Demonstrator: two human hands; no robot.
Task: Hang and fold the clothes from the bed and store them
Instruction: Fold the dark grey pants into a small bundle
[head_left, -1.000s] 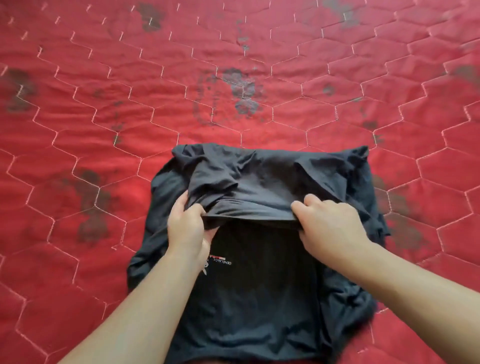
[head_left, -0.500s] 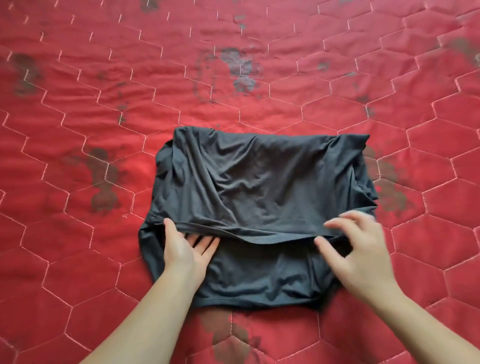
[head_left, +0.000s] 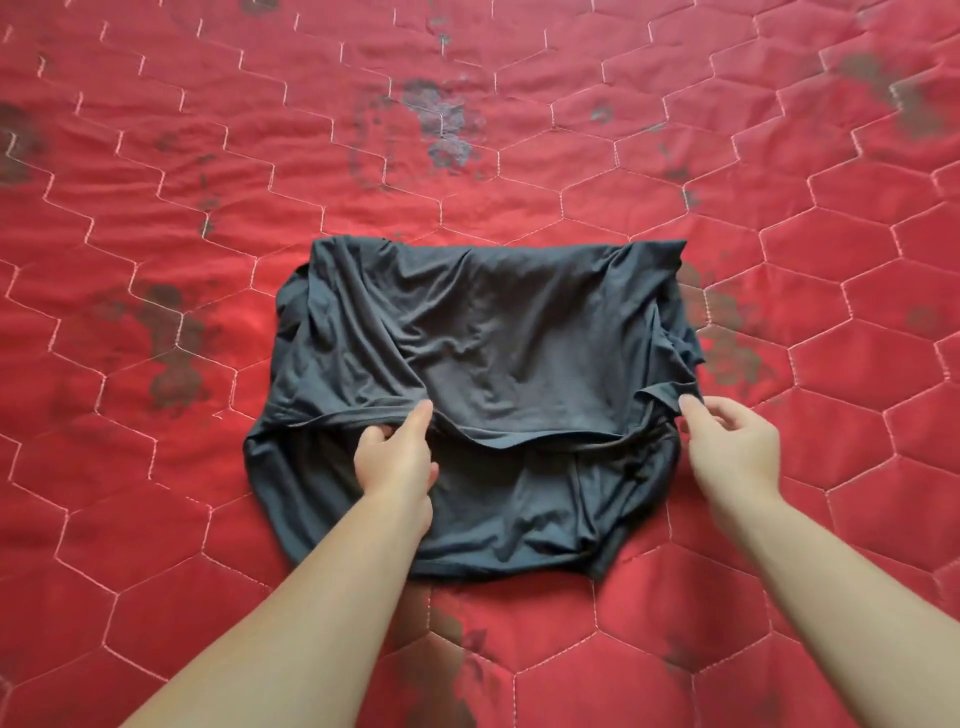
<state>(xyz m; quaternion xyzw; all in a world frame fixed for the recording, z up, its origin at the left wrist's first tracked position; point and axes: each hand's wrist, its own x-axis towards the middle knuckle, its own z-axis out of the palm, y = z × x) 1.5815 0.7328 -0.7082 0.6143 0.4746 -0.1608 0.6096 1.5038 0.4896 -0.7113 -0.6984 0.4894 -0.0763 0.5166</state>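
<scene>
A dark grey garment (head_left: 498, 353) lies on the red quilted bed (head_left: 156, 156), its far part folded toward me over the near part. My left hand (head_left: 397, 457) pinches the edge of the folded layer left of its middle, with the thumb on top and the fingers underneath. My right hand (head_left: 727, 447) is at the right corner of that folded edge. Its thumb tip touches the cloth and its fingers are loosely curled beside it, with no fabric visibly between them. Both forearms reach in from the bottom of the view.
The red bedspread has pale hexagon stitching and several dark worn patches (head_left: 441, 124). It fills the whole view around the garment. No other clothes or hangers show.
The folded layer has come down nearer to me. My left hand went from lying flat under the edge to pinching it. My right hand moved up to the right corner.
</scene>
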